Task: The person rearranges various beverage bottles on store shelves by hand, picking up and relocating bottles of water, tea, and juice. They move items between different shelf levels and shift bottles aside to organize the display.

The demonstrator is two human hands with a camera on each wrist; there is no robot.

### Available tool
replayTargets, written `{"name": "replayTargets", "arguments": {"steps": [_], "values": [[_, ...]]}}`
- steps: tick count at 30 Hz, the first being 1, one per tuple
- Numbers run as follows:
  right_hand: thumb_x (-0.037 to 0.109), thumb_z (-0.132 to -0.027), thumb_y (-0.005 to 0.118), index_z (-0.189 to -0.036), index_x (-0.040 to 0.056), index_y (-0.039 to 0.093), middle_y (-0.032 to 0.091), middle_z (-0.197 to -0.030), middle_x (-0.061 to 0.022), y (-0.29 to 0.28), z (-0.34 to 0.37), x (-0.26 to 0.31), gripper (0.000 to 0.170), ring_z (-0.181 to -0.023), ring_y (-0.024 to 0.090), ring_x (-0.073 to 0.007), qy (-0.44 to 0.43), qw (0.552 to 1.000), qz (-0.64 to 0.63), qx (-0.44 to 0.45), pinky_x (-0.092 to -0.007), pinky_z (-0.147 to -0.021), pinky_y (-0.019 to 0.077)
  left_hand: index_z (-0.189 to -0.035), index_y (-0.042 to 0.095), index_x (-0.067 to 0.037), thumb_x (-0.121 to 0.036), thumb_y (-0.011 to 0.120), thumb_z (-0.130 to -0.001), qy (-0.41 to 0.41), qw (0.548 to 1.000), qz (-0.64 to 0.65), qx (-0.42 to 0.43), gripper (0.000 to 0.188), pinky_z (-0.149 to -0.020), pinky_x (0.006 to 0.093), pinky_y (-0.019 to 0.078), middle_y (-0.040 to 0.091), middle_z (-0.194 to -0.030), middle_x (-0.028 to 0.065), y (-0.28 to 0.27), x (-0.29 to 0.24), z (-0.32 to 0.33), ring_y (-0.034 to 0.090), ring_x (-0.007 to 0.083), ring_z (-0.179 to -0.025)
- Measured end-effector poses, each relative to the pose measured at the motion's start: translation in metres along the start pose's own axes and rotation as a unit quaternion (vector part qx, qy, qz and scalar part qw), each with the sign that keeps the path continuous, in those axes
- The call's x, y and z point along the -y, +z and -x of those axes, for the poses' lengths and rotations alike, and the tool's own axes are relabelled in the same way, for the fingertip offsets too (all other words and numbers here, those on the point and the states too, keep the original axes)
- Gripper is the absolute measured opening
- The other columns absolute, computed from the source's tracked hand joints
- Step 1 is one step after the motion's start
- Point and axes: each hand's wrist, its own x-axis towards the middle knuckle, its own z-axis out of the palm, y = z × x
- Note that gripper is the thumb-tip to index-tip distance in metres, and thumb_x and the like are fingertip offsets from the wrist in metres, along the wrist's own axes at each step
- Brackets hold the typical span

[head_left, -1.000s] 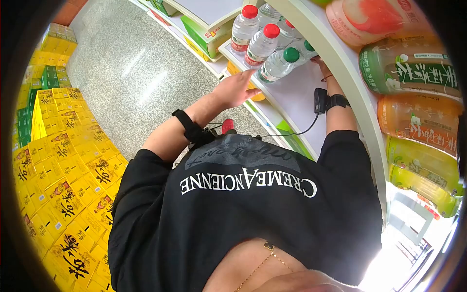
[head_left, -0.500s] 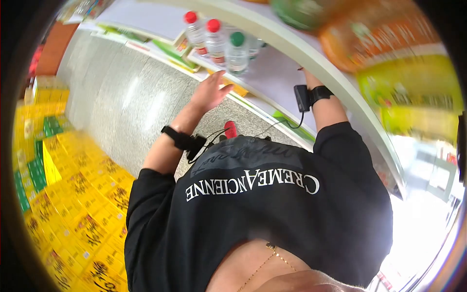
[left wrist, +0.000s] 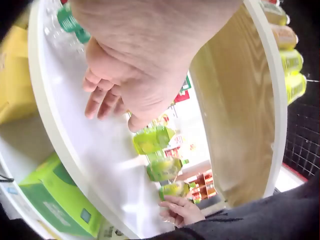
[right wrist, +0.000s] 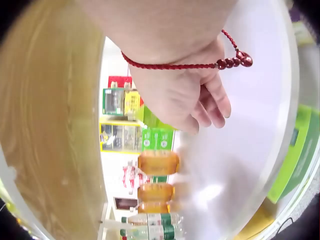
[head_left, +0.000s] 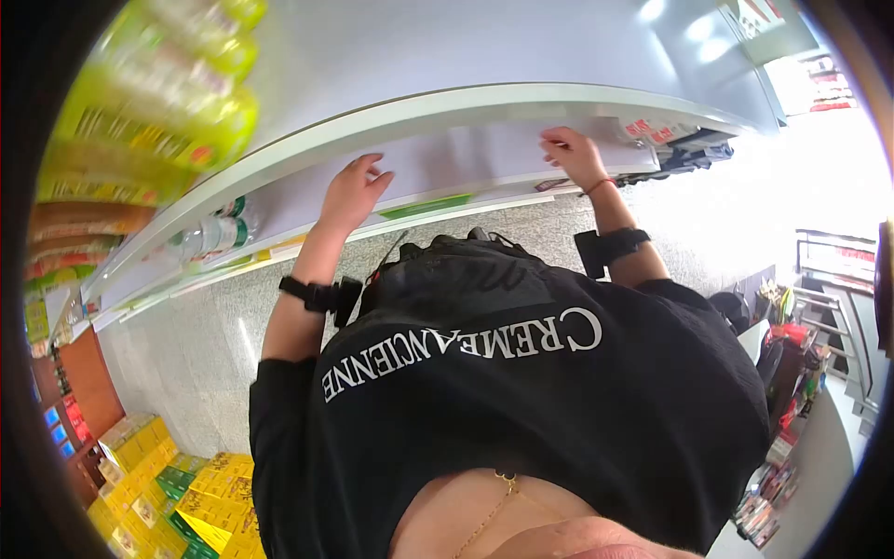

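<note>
Over the pale lower shelf [head_left: 428,172], my left hand [head_left: 354,191] has its fingers loosely bent and holds nothing. Further right, my right hand [head_left: 575,156] hovers above the same shelf with relaxed fingers and nothing in its grasp. In the left wrist view, green-yellow bottles [left wrist: 153,140] stand in a row past the left hand. The right hand [left wrist: 182,212] overlaps the nearest of them there. The right wrist view has amber bottles [right wrist: 159,162] beyond the fingers, with water bottles [right wrist: 150,220] behind them.
An upper shelf board [head_left: 484,88] arches over both forearms. Yellow-green drinks [head_left: 158,130] fill its left end, and water bottles [head_left: 219,231] stand below them. Green boxes [left wrist: 62,195] sit under the lower shelf. Stacked yellow cartons [head_left: 219,503] rest on the floor behind at left.
The head view has swung right, so the red- and green-capped water bottles now lie far left. Both hands have shifted along the shelf; my right hand, earlier partly hidden, now shows fully.
</note>
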Motion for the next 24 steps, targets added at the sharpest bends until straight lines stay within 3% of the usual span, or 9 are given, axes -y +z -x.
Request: {"name": "replayTargets", "arguments": {"steps": [7, 8, 10, 12, 17, 18, 21, 22, 24], "values": [[0.013, -0.079, 0.073, -0.117, 0.0055, 0.058, 0.065, -0.104, -0.0103, -0.169, 0.020, -0.101, 0.042, -0.078, 0.066, -0.0168, 0.031, 0.928, -0.010, -0.371, -0.0265, -0.059, 0.0544, -0.124, 0.055, -0.004, -0.034, 0.066, -0.084, 0.143, 0.980, -0.081, 0.112, 0.052, -0.080, 0.0366, 0.0507, 0.063, -0.108, 0.0175, 0.104, -0.133, -0.099, 0.065, 0.0268, -0.087], [0.015, -0.075, 0.076, -0.127, 0.0056, 0.051, 0.060, -0.116, -0.0126, -0.186, 0.019, -0.102, 0.058, -0.082, 0.066, -0.0173, 0.049, 0.928, 0.050, -0.366, -0.0268, -0.060, 0.0544, -0.125, 0.054, -0.003, -0.035, 0.066, -0.083, 0.170, 0.974, -0.087, 0.124, 0.054, -0.082, 0.0379, 0.0503, 0.062, -0.111, 0.0192, 0.117, -0.151, -0.105, 0.065, 0.0288, -0.090], [0.015, -0.074, 0.077, -0.130, 0.0054, 0.048, 0.058, -0.120, -0.0131, -0.202, 0.016, -0.101, 0.063, -0.082, 0.066, -0.0173, 0.036, 0.929, 0.032, -0.367, -0.0270, -0.061, 0.0543, -0.125, 0.054, -0.001, -0.039, 0.067, -0.082, 0.205, 0.961, -0.103, 0.153, 0.059, -0.087, 0.0393, 0.0485, 0.061, -0.115, 0.0223, 0.136, -0.193, -0.117, 0.063, 0.0332, -0.099], [0.016, -0.072, 0.079, -0.138, 0.0061, 0.039, 0.052, -0.130, -0.0140, -0.216, 0.001, -0.115, 0.078, -0.082, 0.066, -0.0177, 0.004, 0.939, 0.006, -0.343, -0.0279, -0.063, 0.0542, -0.123, 0.055, -0.001, -0.043, 0.067, -0.081, 0.177, 0.950, 0.016, 0.257, 0.061, -0.092, 0.0408, 0.0461, 0.060, -0.116, 0.0233, 0.157, -0.229, -0.128, 0.060, 0.0362, -0.104], [0.014, -0.076, 0.076, -0.117, 0.0037, 0.049, 0.064, -0.104, -0.0091, -0.218, -0.008, -0.112, 0.050, -0.086, 0.064, -0.0128, 0.010, 0.958, -0.041, -0.284, -0.0259, -0.068, 0.0504, -0.120, 0.058, -0.002, -0.047, 0.067, -0.080, 0.210, 0.946, 0.125, 0.215, 0.061, -0.093, 0.0402, 0.0463, 0.062, -0.114, 0.0218, 0.224, -0.265, -0.160, 0.060, 0.0332, -0.105], [0.016, -0.077, 0.077, -0.117, 0.0051, 0.049, 0.064, -0.103, -0.0074, -0.215, -0.009, -0.110, 0.050, -0.089, 0.063, -0.0136, -0.012, 0.955, -0.074, -0.288, -0.0259, -0.068, 0.0499, -0.120, 0.058, -0.002, -0.047, 0.067, -0.079, 0.209, 0.949, 0.126, 0.202, 0.061, -0.092, 0.0402, 0.0464, 0.062, -0.114, 0.0219, 0.199, -0.236, -0.129, 0.060, 0.0333, -0.105], [0.014, -0.075, 0.078, -0.126, 0.0067, 0.045, 0.058, -0.116, -0.0103, -0.218, -0.007, -0.100, 0.062, -0.095, 0.062, -0.0178, 0.044, 0.964, -0.077, -0.250, -0.0270, -0.063, 0.0510, -0.120, 0.058, -0.001, -0.046, 0.068, -0.079, 0.191, 0.961, 0.126, 0.153, 0.062, -0.092, 0.0401, 0.0467, 0.062, -0.113, 0.0224, 0.236, -0.268, -0.138, 0.060, 0.0334, -0.105], [0.023, -0.074, 0.079, -0.124, 0.0042, 0.053, 0.059, -0.107, -0.0078, -0.216, -0.009, -0.101, 0.059, -0.073, 0.059, -0.0129, 0.027, 0.957, -0.064, -0.281, -0.0263, -0.056, 0.0493, -0.119, 0.058, -0.001, -0.046, 0.068, -0.078, 0.185, 0.965, 0.124, 0.137, 0.062, -0.092, 0.0401, 0.0468, 0.062, -0.113, 0.0226, 0.242, -0.272, -0.140, 0.060, 0.0335, -0.105], [0.025, -0.070, 0.081, -0.117, 0.0009, 0.053, 0.060, -0.093, -0.0049, -0.221, -0.027, -0.136, 0.060, -0.072, 0.058, -0.0132, 0.027, 0.949, -0.123, -0.290, -0.0243, -0.051, 0.0493, -0.119, 0.058, 0.000, -0.045, 0.068, -0.078, 0.179, 0.970, 0.118, 0.112, 0.062, -0.092, 0.0401, 0.0470, 0.062, -0.113, 0.0229, 0.271, -0.295, -0.155, 0.061, 0.0336, -0.105]]}}
